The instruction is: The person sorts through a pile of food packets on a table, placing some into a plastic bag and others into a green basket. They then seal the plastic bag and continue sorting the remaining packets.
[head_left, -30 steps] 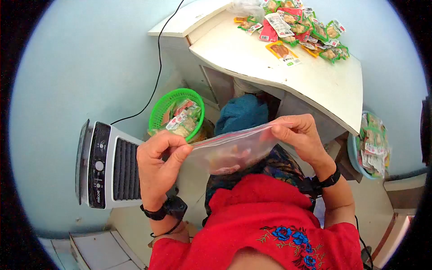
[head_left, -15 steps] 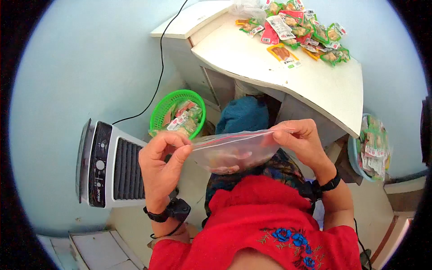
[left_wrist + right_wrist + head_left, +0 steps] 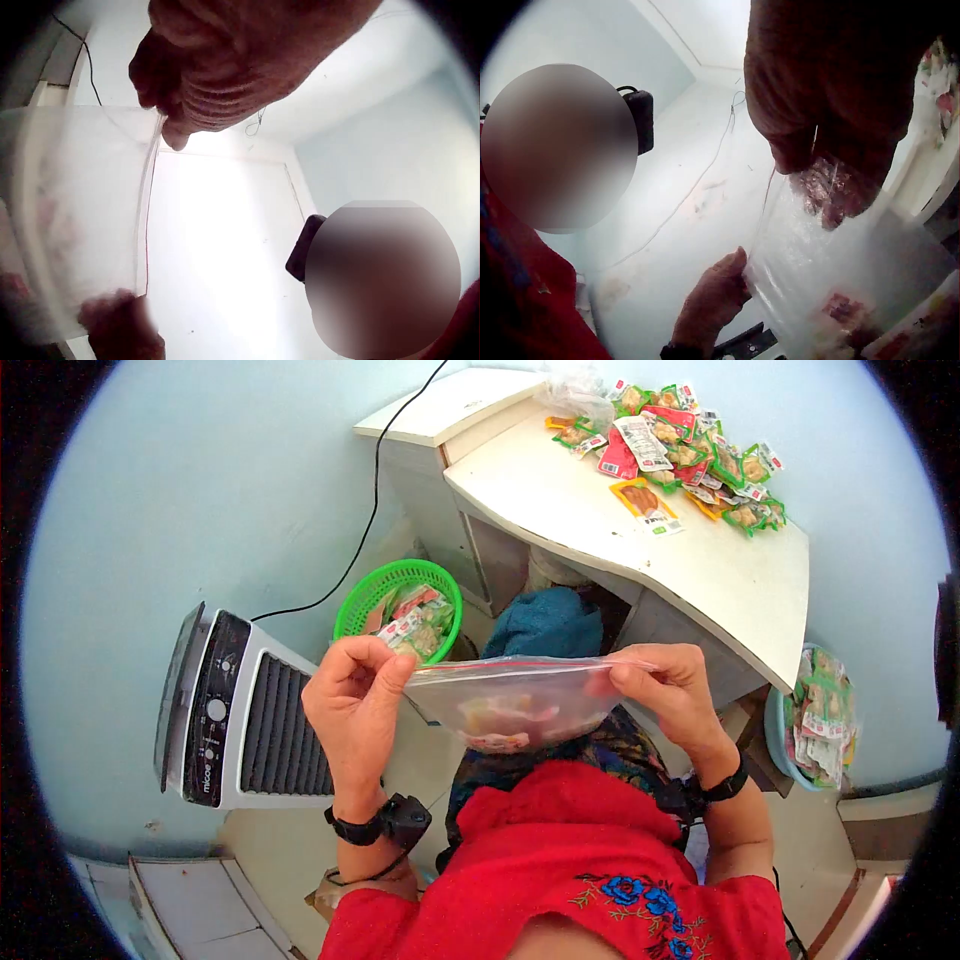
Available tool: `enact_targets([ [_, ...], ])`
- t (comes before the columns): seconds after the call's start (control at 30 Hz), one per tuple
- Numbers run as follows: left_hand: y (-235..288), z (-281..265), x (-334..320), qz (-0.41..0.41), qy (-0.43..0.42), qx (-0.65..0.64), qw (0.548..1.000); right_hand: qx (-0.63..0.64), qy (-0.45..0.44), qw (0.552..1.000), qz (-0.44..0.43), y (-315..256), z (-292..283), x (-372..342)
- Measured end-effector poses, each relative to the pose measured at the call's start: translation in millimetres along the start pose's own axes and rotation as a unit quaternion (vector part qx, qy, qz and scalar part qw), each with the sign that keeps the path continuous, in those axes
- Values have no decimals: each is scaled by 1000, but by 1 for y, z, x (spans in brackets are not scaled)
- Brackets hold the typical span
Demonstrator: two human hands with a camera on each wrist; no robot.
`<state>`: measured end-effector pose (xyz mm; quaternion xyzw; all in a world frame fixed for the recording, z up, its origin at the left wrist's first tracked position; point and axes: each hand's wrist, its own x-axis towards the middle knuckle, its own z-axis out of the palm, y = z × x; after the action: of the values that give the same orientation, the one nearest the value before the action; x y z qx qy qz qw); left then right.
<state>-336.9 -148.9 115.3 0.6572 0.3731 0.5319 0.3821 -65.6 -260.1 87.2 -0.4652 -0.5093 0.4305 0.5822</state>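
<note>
Plastic bag: clear, slightly cloudy, with a red line along its top edge. It hangs below that edge, which is stretched nearly straight between the left hand and the right hand, each pinching one top corner. Contents: pale, reddish and yellowish items gathered low inside, blurred through the plastic. Whether the seal is closed cannot be determined.

The bag is red-edged, the basket green.
</note>
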Motion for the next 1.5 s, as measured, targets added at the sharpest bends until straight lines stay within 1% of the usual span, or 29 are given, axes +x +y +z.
enact_targets([
  [0.07,-2,-3,-2,27,16,61,998,-11,-4,1000,0,-2,1,1],
  [0.13,11,-3,1,114,-14,149,982,-21,-4,1000,2,-3,1,3],
  [0.17,20,-2,2,156,-30,191,969,-25,-3,1000,5,-3,1,3],
  [0.27,39,12,-2,217,-126,296,922,-9,-22,1000,6,-5,4,3],
  [0.37,37,27,-7,242,-216,276,905,-10,-26,1000,-5,-5,7,1],
  [0.4,35,32,-7,251,-223,275,901,-13,-37,999,-11,-4,6,1],
  [0.5,28,34,-6,229,-269,272,895,-13,-68,997,-20,1,0,0],
  [0.57,29,39,-9,217,-250,220,918,4,-90,996,-10,5,-3,-1],
  [0.6,29,40,-11,208,-239,195,928,-25,-107,993,-35,9,-3,2],
  [0.67,30,38,-11,200,-247,186,930,-82,-143,982,-87,21,-3,10],
  [0.77,30,35,-7,178,-273,169,930,-129,-247,960,-25,52,-3,8],
  [0.8,29,34,-5,168,-284,164,930,-127,-277,952,-11,60,2,8],
  [0.9,27,33,4,157,-295,178,926,-133,-323,935,61,62,8,5],
  [0.93,24,33,7,149,-300,171,927,-100,-300,948,23,65,11,2],
  [1.03,11,37,18,128,-322,159,925,-158,-297,939,-70,82,11,-2],
  [1.1,1,41,26,120,-338,167,918,-121,-302,945,17,79,10,-7],
  [1.13,-12,44,31,71,-357,159,918,-104,-305,945,60,76,10,-8],
  [1.2,-48,50,37,-28,-393,143,908,-95,-300,948,39,80,10,-11],
  [1.3,-89,57,30,-131,-437,84,886,-111,-298,948,27,87,9,-15],
  [1.4,-129,62,7,-161,-470,-15,868,-144,-305,941,17,93,6,-19],
  [1.43,-137,62,1,-181,-471,-19,863,-156,-306,939,14,94,5,-18],
  [1.5,-146,61,-10,-219,-477,-31,850,-168,-296,939,55,79,2,-18],
])
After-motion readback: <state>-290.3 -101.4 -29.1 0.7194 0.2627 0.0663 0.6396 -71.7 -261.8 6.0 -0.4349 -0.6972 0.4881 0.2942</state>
